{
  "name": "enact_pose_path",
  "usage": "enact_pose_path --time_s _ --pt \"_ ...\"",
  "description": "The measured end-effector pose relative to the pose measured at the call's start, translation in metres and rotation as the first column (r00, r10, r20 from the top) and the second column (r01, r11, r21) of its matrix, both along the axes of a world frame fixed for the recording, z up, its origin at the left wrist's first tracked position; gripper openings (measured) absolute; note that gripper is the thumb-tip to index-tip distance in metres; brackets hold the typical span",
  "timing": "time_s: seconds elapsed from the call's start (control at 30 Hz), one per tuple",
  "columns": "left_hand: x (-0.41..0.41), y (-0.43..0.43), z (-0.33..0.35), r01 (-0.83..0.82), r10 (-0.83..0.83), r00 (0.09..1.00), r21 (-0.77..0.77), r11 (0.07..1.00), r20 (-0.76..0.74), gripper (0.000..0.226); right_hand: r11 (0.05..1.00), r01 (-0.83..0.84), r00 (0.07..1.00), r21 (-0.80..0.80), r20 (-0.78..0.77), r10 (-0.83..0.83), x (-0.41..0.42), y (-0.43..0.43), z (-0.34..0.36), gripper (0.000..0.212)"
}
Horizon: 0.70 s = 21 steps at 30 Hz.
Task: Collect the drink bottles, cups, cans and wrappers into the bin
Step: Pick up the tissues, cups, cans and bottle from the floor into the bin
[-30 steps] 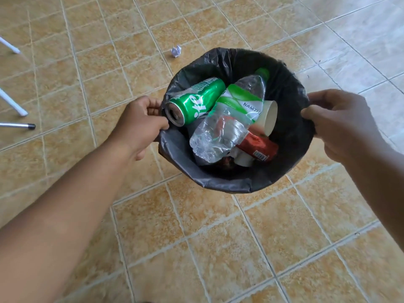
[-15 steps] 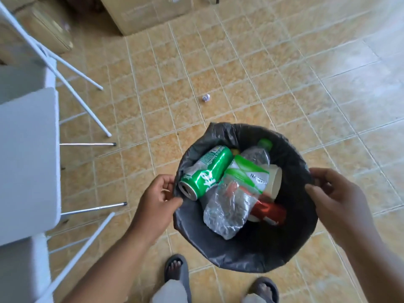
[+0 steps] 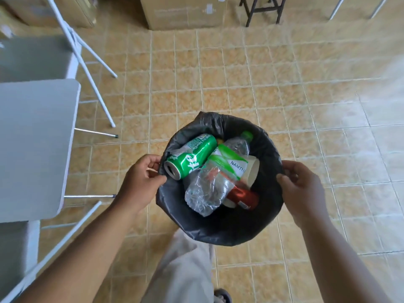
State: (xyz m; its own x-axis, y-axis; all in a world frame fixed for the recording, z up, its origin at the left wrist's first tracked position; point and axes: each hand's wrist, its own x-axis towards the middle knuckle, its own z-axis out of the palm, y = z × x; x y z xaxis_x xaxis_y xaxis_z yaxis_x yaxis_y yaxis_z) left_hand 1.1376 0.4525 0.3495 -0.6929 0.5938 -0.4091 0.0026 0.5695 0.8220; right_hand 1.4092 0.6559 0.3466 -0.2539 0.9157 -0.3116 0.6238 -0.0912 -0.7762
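The bin (image 3: 218, 234) is in the middle of the frame, a bit low, and it has a black bag inside it. The left hand (image 3: 142, 180) grips the left edge of the bin, with the fingers curled over the bag. The right hand (image 3: 303, 189) grips the right edge the same way, thumb on the inside. Inside the bin lies a green can (image 3: 190, 159) at the upper left, with its open end facing the left hand. A squashed clear bottle (image 3: 207, 189) with a green cap and a green and white label lies across the middle, touching the green can. A white paper cup (image 3: 253, 172) lies on its side to the right of the bottle. A red can (image 3: 242, 196) lies just under the cup, partly hidden by the bottle. Under the bin, at the bottom of the frame, is a light trouser leg (image 3: 181, 270) and a dark sandal (image 3: 223, 296). The floor (image 3: 306, 95) is made of yellow-brown tiles. A white table (image 3: 32, 138) with thin white legs fills the left side. A brown cardboard box (image 3: 181, 12) stands at the top middle, and dark stool legs (image 3: 261, 9) stand to its right.
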Motion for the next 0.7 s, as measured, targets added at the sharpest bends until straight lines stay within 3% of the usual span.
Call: enact_pose_path --time_s 0.23,0.47,0.7 --pt "-0.096 0.077 -0.008 -0.077 0.076 0.997 -0.051 0.996 -0.025 0.041 1.0 0.005 1.0 -0.025 0.011 -0.004 -0.116 0.091 -0.015 0.029" --pt "-0.172 0.138 -0.032 -0.179 0.176 0.983 -0.061 0.982 -0.045 0.042 0.994 -0.109 0.994 -0.002 0.021 0.109 -0.218 0.174 -0.041 0.031" --pt "-0.196 0.174 -0.074 -0.324 0.318 0.945 -0.103 0.94 -0.074 0.05 0.961 -0.276 0.961 -0.025 -0.004 0.276 -0.286 0.245 -0.09 0.034"
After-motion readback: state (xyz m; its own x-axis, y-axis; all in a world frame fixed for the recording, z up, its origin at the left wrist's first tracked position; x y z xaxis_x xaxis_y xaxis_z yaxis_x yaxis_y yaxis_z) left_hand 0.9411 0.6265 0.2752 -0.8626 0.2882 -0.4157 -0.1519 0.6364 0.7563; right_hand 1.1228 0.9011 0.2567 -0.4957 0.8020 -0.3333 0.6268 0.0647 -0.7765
